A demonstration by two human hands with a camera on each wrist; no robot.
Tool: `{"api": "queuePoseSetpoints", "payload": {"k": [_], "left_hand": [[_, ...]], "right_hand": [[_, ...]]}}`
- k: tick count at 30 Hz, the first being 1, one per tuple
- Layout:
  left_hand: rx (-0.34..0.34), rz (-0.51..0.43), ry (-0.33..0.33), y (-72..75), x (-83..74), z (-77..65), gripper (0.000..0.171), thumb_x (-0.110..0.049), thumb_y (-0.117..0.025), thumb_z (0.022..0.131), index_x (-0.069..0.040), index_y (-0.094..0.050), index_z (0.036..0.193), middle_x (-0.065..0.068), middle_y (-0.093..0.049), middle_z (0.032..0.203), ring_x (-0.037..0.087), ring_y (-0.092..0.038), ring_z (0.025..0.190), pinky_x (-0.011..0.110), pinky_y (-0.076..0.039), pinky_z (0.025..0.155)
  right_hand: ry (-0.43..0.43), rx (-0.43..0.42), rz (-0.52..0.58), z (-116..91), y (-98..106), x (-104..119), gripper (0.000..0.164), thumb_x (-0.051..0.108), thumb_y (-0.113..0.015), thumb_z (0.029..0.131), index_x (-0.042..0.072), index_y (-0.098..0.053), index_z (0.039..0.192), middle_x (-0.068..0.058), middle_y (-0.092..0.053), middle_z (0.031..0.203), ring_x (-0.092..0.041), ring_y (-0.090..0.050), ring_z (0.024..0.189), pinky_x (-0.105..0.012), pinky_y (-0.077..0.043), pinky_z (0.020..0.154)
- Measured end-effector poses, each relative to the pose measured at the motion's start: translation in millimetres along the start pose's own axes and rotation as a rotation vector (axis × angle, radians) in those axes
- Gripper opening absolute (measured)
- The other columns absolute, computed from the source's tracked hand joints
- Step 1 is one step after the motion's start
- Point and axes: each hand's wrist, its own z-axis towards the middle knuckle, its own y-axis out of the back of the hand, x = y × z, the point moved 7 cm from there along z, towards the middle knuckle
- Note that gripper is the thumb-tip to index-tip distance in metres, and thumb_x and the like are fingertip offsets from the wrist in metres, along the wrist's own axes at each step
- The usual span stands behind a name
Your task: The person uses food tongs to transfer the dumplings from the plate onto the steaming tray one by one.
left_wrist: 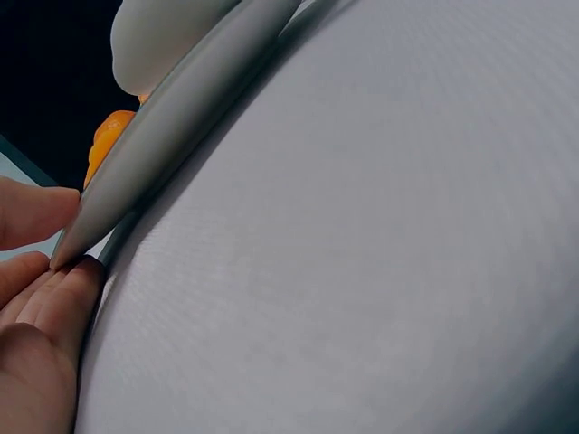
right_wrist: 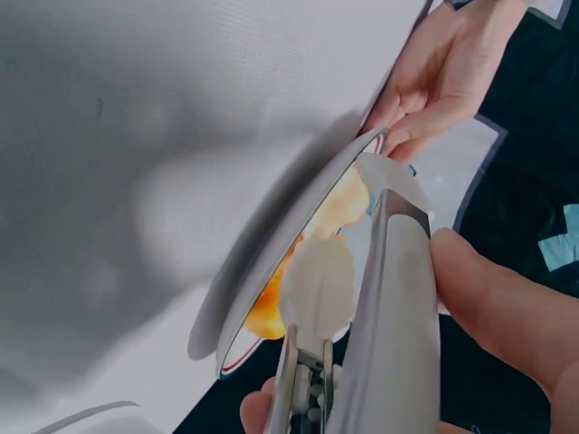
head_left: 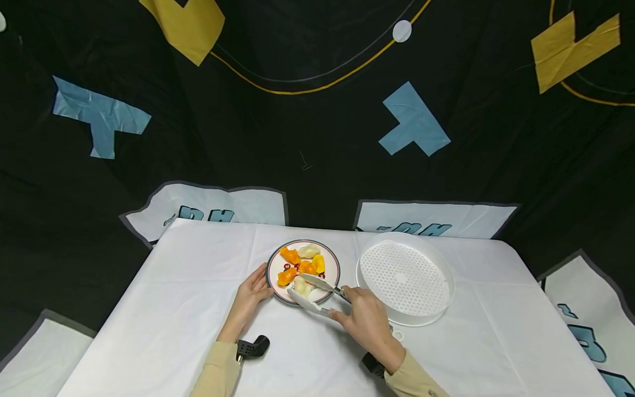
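A round plate [head_left: 329,264] with a dark rim stands on the white table. My left hand [head_left: 253,292] pinches its near-left edge between thumb and fingers, clearest in the left wrist view. On the plate lie three orange pieces [head_left: 286,277], a yellow piece [head_left: 318,263] and a pale lump [head_left: 308,251], perhaps cut peppers and other food. My right hand [head_left: 366,320] grips pale-ended tongs [head_left: 303,301]. Between their tips, at the plate's near side, is another pale lump [head_left: 300,286]; whether they squeeze it I cannot tell.
Right of the plate stands a round white perforated tray [head_left: 404,275] with a raised wall. Close to its near side lies a small white ring [head_left: 398,335], partly behind my right wrist. A black cloth [head_left: 317,165] hangs beyond the table's far edge.
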Motion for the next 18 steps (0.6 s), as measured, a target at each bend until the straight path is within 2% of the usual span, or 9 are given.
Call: {"api": "queuePoseSetpoints", "payload": {"k": [7,18], "left_hand": [[0.004,0.004,-0.001,0.3,-0.9,-0.1,0.071,0.014,-0.051,0.086,0.006,-0.020,0.149,0.026,-0.019,0.153,0.033,-0.024,0.139,0.024,-0.035,0.107],[-0.001,0.004,0.009,0.4,1.4,0.7,0.071,0.015,-0.051,0.086,0.004,-0.020,0.149,0.024,-0.019,0.154,0.032,-0.024,0.140,0.025,-0.036,0.106]], "right_hand": [[0.009,-0.020,0.047,2,-2,-3,0.049,0.028,-0.085,0.068,-0.001,-0.072,0.104,-0.012,-0.071,0.093,-0.024,-0.066,0.083,-0.038,-0.057,0.066],[0.050,-0.077,0.123,2,2,-10,0.045,0.024,-0.086,0.067,0.002,-0.073,0.104,-0.010,-0.071,0.097,-0.022,-0.067,0.088,-0.039,-0.058,0.072]]}}
